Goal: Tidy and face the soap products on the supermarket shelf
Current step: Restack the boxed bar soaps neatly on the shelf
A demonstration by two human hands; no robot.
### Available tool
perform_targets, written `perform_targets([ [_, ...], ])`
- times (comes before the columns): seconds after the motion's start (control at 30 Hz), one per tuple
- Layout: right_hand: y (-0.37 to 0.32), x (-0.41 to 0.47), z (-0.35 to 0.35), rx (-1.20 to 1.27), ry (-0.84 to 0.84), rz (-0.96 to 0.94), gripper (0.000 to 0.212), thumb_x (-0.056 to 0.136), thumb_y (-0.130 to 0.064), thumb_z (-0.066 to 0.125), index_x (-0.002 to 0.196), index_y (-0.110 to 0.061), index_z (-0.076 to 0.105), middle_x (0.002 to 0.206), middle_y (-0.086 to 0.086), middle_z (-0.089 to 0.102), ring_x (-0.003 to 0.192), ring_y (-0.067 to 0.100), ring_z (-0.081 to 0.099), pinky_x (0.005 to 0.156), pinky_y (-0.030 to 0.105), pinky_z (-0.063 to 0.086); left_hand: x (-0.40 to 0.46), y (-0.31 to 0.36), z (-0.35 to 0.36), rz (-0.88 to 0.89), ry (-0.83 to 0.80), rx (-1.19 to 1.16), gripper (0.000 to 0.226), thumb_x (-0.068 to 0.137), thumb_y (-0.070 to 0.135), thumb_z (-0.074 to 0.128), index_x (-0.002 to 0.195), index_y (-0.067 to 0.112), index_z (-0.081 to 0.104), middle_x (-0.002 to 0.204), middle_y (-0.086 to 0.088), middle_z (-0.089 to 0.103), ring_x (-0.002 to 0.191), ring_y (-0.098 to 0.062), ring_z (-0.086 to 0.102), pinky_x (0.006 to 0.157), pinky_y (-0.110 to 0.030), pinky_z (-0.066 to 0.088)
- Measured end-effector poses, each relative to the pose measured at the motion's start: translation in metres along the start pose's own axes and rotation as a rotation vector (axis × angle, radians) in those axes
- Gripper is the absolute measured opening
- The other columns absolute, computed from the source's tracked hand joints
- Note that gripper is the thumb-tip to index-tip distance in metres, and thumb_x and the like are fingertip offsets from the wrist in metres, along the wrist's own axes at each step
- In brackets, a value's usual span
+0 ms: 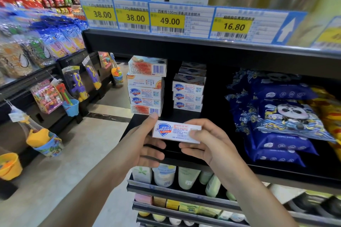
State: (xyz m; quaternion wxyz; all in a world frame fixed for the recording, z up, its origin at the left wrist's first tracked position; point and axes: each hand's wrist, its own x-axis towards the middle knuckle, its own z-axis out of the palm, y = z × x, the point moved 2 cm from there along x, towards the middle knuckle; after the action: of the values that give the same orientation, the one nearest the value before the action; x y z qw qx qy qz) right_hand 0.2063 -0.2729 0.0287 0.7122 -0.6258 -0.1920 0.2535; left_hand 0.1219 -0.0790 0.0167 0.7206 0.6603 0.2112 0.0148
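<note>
The soap box (176,133) lies crosswise in front of the shelf edge (184,160), its long axis running left to right, printed logo face toward the person. The left hand (145,145) pinches its left end and the right hand (204,142) its right end — both curled onto it. The two stacks (145,86) stand just behind and above; the right-hand stack (188,96) is shorter — probably where the box goes.

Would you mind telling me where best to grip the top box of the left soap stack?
Probably pinch the top box by its two short ends, reaching in from the front: it sits skewed with both ends exposed, while the shelf above crowds its top.
</note>
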Motion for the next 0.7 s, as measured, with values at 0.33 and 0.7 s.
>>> perform_targets([
  [0.33, 0.0003, -0.0064, 0.0004, -0.139, -0.033, -0.132, 0.031, 0.081, -0.021, 0.067, 0.111, -0.03, 0.07, 0.117, -0.011, 0.075, 0.11, 0.016, 0.072, 0.091, 0.039, 0.061, 0.0012, -0.0009, 0.0047, 0.013, -0.011, -0.082, 0.066, 0.062, 0.072, 0.079, 0.109, 0.026, 0.079, 0.101, -0.012, 0.081, 0.085, -0.03, 0.08, 0.068, -0.036, 0.064],
  [0.7, 0.0026, -0.0098, 0.0052, -0.34, -0.028, -0.242, 0.061, 0.084, -0.004, 0.079, 0.124, -0.046, 0.06, 0.129, -0.007, 0.066, 0.12, 0.007, 0.063, 0.096, 0.023, 0.053, -0.0067, -0.0012, 0.0048, 0.098, -0.008, -0.101, 0.021, 0.095, 0.028, 0.067, 0.11, 0.039, 0.077, 0.114, -0.006, 0.08, 0.103, -0.025, 0.078, 0.072, -0.03, 0.063],
])
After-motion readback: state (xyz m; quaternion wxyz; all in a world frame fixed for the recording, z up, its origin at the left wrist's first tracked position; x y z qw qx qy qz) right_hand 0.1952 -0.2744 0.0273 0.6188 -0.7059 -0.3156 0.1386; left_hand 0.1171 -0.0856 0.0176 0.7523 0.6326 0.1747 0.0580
